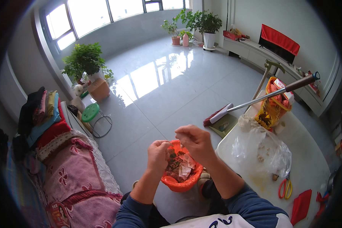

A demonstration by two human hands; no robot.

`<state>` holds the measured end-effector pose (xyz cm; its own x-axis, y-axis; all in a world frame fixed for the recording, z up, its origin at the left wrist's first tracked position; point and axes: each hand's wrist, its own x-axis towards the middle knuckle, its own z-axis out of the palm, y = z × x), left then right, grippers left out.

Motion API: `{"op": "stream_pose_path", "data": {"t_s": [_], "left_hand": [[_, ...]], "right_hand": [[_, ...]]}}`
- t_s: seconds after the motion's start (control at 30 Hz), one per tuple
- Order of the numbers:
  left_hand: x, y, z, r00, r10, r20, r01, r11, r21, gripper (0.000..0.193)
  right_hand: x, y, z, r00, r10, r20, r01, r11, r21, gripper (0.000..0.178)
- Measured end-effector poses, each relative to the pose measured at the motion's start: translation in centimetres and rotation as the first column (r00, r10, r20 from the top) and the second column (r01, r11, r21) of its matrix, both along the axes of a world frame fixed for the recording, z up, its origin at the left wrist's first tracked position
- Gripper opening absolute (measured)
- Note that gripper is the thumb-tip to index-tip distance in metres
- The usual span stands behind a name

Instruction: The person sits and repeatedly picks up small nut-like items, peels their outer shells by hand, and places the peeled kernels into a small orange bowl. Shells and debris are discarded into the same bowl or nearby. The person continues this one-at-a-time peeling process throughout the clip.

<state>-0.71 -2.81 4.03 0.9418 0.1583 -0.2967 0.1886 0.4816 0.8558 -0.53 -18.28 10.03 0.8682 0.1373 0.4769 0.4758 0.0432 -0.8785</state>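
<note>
Both of my hands are raised above a waste bin lined with a red plastic bag (178,185), which stands on the floor between my feet. Crumpled pinkish paper and brown scraps lie inside it. My left hand (158,155) is closed at the bin's left rim, fingertips pinched together. Slightly higher, over the far right rim, my right hand (195,142) is closed too, its fingers curled inward. Whatever is between the fingers of either hand is too small or hidden to name. To the right, a clear plastic bag (279,152) with several small pale pieces lies on a white table (231,142).
Scissors (285,188) and red cloth (301,207) lie on the table; an orange basket (280,104) stands at its far end. A broom (250,102) and dustpan (224,124) are beyond. A pink-covered sofa (78,178) is left, potted plants (83,62) farther off.
</note>
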Motion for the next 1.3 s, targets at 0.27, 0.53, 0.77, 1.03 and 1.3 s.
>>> {"op": "stream_pose_path", "data": {"t_s": [0.27, 0.53, 0.77, 1.03, 1.3], "left_hand": [[0.6, 0.0, -2.6, 0.992, -0.103, -0.069, 0.096, 0.991, -0.088, 0.011], [0.6, -0.7, -3.8, 0.973, -0.18, -0.142, 0.166, 0.981, -0.101, 0.013], [1.0, -0.3, -4.4, 0.962, -0.233, -0.143, 0.2, 0.956, -0.213, 0.013], [1.2, 0.4, -4.7, 0.969, -0.197, -0.146, 0.123, 0.905, -0.406, 0.011], [1.1, 1.0, -4.9, 0.982, -0.17, -0.08, 0.112, 0.872, -0.477, 0.033]], "right_hand": [[-7.3, -5.4, 7.9, 0.825, 0.336, 0.455, -0.471, 0.853, 0.224, 0.012], [-6.9, -6.4, 8.9, 0.521, 0.286, 0.804, -0.635, 0.76, 0.141, 0.012], [-7.6, -6.1, 9.4, 0.588, 0.278, 0.76, -0.617, 0.762, 0.198, 0.01], [-6.7, -4.9, 7.9, 0.976, 0.044, 0.213, -0.085, 0.979, 0.187, 0.005], [1.4, 0.5, -1.6, 0.997, 0.053, -0.06, -0.072, 0.926, -0.372, 0.008]]}}
